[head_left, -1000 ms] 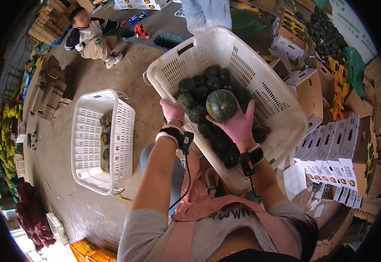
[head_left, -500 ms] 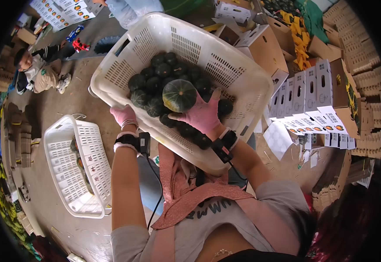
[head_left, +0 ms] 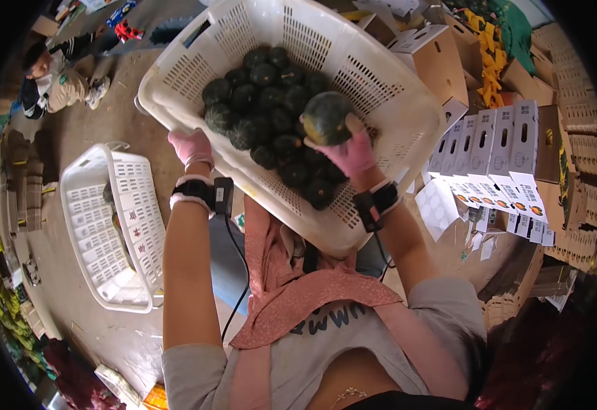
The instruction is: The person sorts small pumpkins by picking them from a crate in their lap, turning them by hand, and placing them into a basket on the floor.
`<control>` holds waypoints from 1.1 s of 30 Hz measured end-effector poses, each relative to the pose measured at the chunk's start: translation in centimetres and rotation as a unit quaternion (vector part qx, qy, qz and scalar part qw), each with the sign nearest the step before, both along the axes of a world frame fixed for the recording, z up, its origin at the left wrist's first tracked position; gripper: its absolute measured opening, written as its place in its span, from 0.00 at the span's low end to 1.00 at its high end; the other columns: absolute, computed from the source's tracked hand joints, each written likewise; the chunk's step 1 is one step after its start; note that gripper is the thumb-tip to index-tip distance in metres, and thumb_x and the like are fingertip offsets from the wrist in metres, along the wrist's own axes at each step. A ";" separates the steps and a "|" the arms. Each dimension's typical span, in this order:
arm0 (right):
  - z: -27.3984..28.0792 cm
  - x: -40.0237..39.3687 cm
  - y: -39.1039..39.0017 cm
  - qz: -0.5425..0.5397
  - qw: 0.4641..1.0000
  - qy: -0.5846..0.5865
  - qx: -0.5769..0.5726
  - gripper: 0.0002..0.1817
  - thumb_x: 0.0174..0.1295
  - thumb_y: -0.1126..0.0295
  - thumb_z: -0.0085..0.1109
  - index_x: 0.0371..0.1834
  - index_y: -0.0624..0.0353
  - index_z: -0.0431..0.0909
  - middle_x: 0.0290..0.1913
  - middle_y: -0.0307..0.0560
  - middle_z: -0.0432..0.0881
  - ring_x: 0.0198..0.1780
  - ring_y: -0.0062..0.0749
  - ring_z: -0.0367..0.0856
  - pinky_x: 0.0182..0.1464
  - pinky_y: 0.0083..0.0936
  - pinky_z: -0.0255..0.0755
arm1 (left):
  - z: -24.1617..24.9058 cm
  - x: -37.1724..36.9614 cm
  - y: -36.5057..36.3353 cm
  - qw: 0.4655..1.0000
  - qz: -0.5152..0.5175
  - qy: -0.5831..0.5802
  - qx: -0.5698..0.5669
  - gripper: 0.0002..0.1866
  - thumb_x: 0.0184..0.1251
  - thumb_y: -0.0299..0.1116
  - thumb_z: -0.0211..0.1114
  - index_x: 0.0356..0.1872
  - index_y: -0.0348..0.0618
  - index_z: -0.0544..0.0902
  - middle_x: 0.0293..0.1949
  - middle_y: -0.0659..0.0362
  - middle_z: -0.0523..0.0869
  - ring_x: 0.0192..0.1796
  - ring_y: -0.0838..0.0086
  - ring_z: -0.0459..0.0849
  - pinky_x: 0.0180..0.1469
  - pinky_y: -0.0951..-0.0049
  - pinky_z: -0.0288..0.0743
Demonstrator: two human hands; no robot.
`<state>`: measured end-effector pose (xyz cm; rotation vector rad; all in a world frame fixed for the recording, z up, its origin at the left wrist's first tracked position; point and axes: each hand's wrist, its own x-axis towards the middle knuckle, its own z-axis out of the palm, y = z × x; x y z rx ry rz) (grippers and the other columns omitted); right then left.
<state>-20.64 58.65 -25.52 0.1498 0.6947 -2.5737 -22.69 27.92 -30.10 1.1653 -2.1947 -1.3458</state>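
Note:
A large white plastic basket [head_left: 408, 130] with slotted walls is in front of my body, holding a pile of small dark green pumpkins [head_left: 264, 96]. My left hand [head_left: 191, 145], in a pink glove, is closed on the basket's near left rim. Inside the basket, my right hand [head_left: 351, 152], also pink-gloved, grips a bigger striped green pumpkin [head_left: 328, 116] from below and the right side. That pumpkin is above the right end of the pile. The underside of the pumpkin and some fingertips are hidden.
Another white basket [head_left: 144, 205] stands on the floor to the left, with something green partly seen inside. White printed cartons [head_left: 503, 137] and open cardboard boxes [head_left: 435, 58] line the right. A seated person [head_left: 66, 85] is at the upper left, near toys [head_left: 129, 31].
My right hand, spread against the big pumpkin before, now has its fingers round it and has moved it rightward, off the middle of the pile. My left hand stays on the rim.

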 end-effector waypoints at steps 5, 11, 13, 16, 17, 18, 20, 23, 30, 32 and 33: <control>-0.9 -4.8 5.3 0.057 0.825 0.159 0.538 0.23 0.48 0.65 0.64 0.49 0.60 0.72 0.45 0.46 0.78 0.49 0.37 0.78 0.52 0.34 0.73 | 1.3 0.1 0.5 1.000 -0.010 -0.018 -0.008 0.29 0.49 0.27 0.61 0.54 0.30 0.63 0.48 0.38 0.76 0.51 0.53 0.77 0.56 0.66 0.68; -5.7 -9.1 8.3 0.348 0.353 0.316 0.809 0.32 0.39 0.64 0.67 0.53 0.49 0.69 0.47 0.53 0.77 0.50 0.50 0.76 0.49 0.40 0.72 | 1.2 0.1 0.3 0.999 0.001 -0.028 -0.037 0.28 0.49 0.29 0.66 0.50 0.29 0.67 0.45 0.43 0.79 0.46 0.58 0.80 0.52 0.66 0.72; -7.2 -9.7 8.2 0.389 0.205 0.296 0.848 0.25 0.44 0.68 0.63 0.51 0.50 0.72 0.47 0.51 0.78 0.51 0.47 0.76 0.48 0.40 0.74 | 1.9 0.1 0.7 0.999 0.008 -0.028 -0.032 0.27 0.49 0.29 0.67 0.50 0.29 0.67 0.44 0.43 0.79 0.46 0.58 0.80 0.51 0.66 0.72; -10.2 -8.0 5.4 0.300 0.101 0.427 0.847 0.18 0.47 0.70 0.61 0.45 0.53 0.76 0.47 0.50 0.78 0.52 0.47 0.76 0.48 0.41 0.74 | 1.3 0.2 0.4 0.999 0.009 -0.023 -0.043 0.26 0.49 0.30 0.68 0.48 0.29 0.69 0.43 0.44 0.80 0.45 0.59 0.81 0.51 0.66 0.72; -10.5 -6.4 4.1 0.354 0.146 0.467 0.797 0.13 0.47 0.71 0.60 0.39 0.56 0.79 0.46 0.49 0.79 0.52 0.44 0.77 0.49 0.40 0.74 | 1.2 0.1 0.3 0.999 0.010 -0.026 -0.040 0.26 0.49 0.30 0.68 0.48 0.29 0.69 0.43 0.44 0.81 0.45 0.59 0.81 0.51 0.66 0.72; -11.8 -5.3 2.6 0.474 0.223 0.430 0.735 0.17 0.46 0.68 0.61 0.42 0.58 0.78 0.46 0.51 0.79 0.52 0.44 0.77 0.52 0.38 0.72 | 1.2 0.1 0.3 0.999 0.012 -0.029 -0.037 0.26 0.48 0.30 0.68 0.48 0.29 0.69 0.43 0.45 0.81 0.45 0.59 0.81 0.51 0.66 0.72; -15.0 -2.3 1.1 0.588 0.373 0.357 0.622 0.32 0.41 0.58 0.66 0.52 0.60 0.75 0.52 0.55 0.76 0.55 0.47 0.74 0.58 0.35 0.67 | 1.7 0.3 0.6 0.999 0.015 -0.024 -0.041 0.26 0.48 0.30 0.68 0.48 0.30 0.70 0.42 0.45 0.81 0.44 0.59 0.81 0.50 0.66 0.72; -18.7 1.7 -0.7 0.658 0.346 0.205 0.637 0.38 0.38 0.58 0.68 0.55 0.63 0.70 0.58 0.57 0.71 0.60 0.48 0.70 0.60 0.34 0.66 | 2.0 0.2 0.9 0.997 0.022 -0.047 -0.061 0.26 0.48 0.31 0.68 0.48 0.31 0.70 0.42 0.46 0.81 0.44 0.59 0.81 0.50 0.67 0.73; -16.0 3.3 -2.8 0.587 0.245 0.186 0.749 0.37 0.34 0.60 0.71 0.52 0.59 0.72 0.56 0.47 0.70 0.61 0.42 0.68 0.53 0.36 0.72 | 1.9 0.4 1.0 0.999 0.026 -0.029 -0.015 0.26 0.48 0.31 0.68 0.49 0.33 0.69 0.42 0.45 0.81 0.45 0.58 0.81 0.50 0.65 0.73; -18.3 4.7 -2.8 0.596 0.212 0.228 0.740 0.39 0.32 0.59 0.72 0.53 0.59 0.71 0.57 0.49 0.69 0.61 0.45 0.66 0.56 0.35 0.70 | 2.0 0.3 1.0 0.999 0.028 -0.037 -0.022 0.26 0.49 0.31 0.68 0.49 0.33 0.69 0.42 0.45 0.81 0.45 0.58 0.81 0.50 0.65 0.73; -18.5 5.5 -2.6 0.571 0.251 0.209 0.753 0.37 0.31 0.59 0.73 0.50 0.60 0.73 0.55 0.51 0.72 0.58 0.45 0.70 0.55 0.36 0.71 | 1.9 0.3 1.0 0.998 0.028 -0.049 -0.037 0.26 0.49 0.31 0.68 0.49 0.33 0.69 0.42 0.45 0.80 0.45 0.58 0.81 0.50 0.65 0.73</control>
